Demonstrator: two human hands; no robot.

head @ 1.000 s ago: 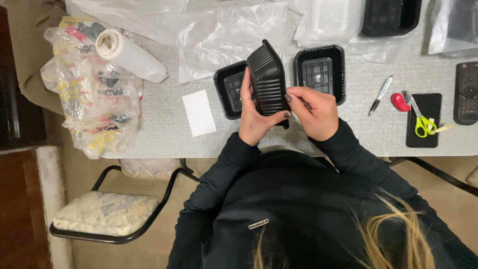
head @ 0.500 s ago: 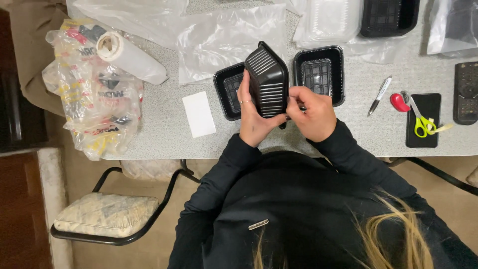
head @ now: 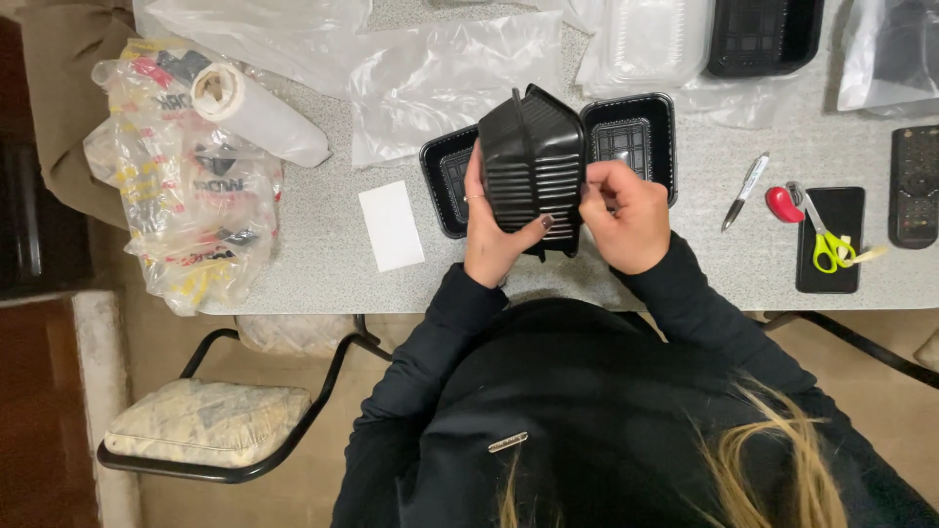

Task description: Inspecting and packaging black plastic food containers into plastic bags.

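Note:
A stack of black ribbed plastic trays (head: 533, 161) is held upside down above the grey table (head: 323, 264). My left hand (head: 492, 233) grips its left side, thumb across the bottom edge. My right hand (head: 623, 215) pinches its right edge with curled fingers. Under the stack, two more black trays lie open side up: one at the left (head: 445, 181), partly hidden, and one at the right (head: 636, 137).
A white card (head: 390, 225) lies left of the trays. Further left are a printed plastic bag (head: 186, 196) and a white roll (head: 256, 115). Right: pen (head: 745, 191), red object (head: 782, 203), green scissors (head: 827, 240) on a dark phone, remote (head: 915, 186). Clear bags and containers at the back. A chair (head: 205, 430) stands below.
The stack of trays has tilted from edge-on to a flatter, bottom-up pose and shifted slightly right. My right hand has moved up along its right edge.

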